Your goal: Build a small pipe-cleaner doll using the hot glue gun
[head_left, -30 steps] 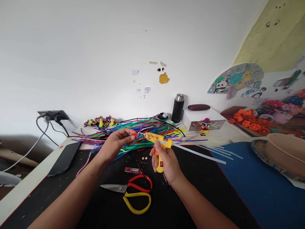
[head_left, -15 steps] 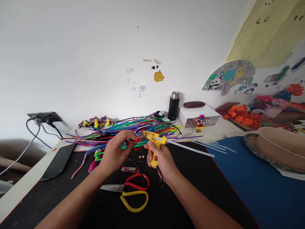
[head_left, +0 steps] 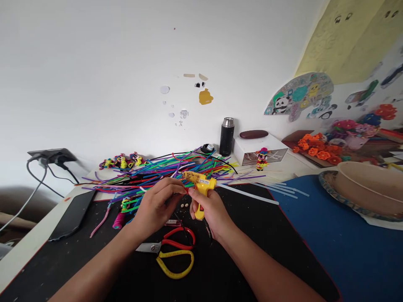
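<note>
Yellow glue gun [head_left: 202, 183] grasped in the right hand [head_left: 211, 208], nozzle toward the left, small red piece [head_left: 187, 191] pinched by the left hand [head_left: 159, 205] just beside it, scissors [head_left: 171, 251] on the black mat [head_left: 252, 243] nearer, coloured stems [head_left: 157, 170] farther.

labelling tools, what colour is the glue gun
The glue gun is yellow, clearest in the head view.

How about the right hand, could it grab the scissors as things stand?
Probably not: the right hand is wrapped around the yellow glue gun. Otherwise the way looks fairly free, with the scissors lying nearby, their yellow handle uncovered.
</note>
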Available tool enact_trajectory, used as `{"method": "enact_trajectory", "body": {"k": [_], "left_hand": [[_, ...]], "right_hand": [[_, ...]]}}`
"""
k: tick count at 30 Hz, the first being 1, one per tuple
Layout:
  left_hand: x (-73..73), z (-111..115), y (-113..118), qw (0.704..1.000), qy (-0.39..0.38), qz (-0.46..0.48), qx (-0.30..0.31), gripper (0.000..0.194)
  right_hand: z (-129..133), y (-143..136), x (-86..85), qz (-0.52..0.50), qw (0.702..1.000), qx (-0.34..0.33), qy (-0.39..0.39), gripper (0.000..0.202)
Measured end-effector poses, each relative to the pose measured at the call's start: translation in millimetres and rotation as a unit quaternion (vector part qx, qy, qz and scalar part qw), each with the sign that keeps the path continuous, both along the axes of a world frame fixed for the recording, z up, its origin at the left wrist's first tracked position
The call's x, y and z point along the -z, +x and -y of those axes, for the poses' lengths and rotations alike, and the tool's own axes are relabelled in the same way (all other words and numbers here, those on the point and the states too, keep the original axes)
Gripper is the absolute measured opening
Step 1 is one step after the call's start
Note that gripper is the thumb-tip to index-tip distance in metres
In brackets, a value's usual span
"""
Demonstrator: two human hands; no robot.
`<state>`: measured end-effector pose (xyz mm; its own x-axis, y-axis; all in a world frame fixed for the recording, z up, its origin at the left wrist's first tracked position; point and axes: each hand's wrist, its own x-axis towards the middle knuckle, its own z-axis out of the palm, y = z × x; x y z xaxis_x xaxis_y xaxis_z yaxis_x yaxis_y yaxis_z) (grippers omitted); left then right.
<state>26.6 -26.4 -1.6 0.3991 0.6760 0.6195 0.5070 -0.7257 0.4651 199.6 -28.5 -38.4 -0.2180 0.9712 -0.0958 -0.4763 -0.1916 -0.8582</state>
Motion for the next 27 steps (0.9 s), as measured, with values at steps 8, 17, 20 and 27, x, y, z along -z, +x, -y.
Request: {"method": "enact_trajectory", "body": {"k": [8, 17, 20, 27], "left_hand": [[-4.2, -5.4, -10.6, 0.975, -0.210, 0.070, -0.021, 0.034], [-10.3, -10.3, -11.3, 0.893, -0.400, 0.205, 0.033, 0.036], [-8.9, -9.5, -8.3, 0.890, -0.406, 0.205, 0.038, 0.035], [-8.9, -7.1, -5.4, 0.910, -0.366, 0.192, 0.040, 0.028]], "right_hand": [[1.8, 5.5, -8.5, 0.028, 0.999, 0.023, 0.005, 0.040], [2.5, 3.6, -6.7, 0.075, 0.996, 0.046, 0.014, 0.039], [2.6, 3.0, -5.0, 0.077, 0.996, 0.048, 0.013, 0.038], [3.9, 0.4, -0.4, 0.099, 0.994, 0.039, 0.028, 0.035]]}}
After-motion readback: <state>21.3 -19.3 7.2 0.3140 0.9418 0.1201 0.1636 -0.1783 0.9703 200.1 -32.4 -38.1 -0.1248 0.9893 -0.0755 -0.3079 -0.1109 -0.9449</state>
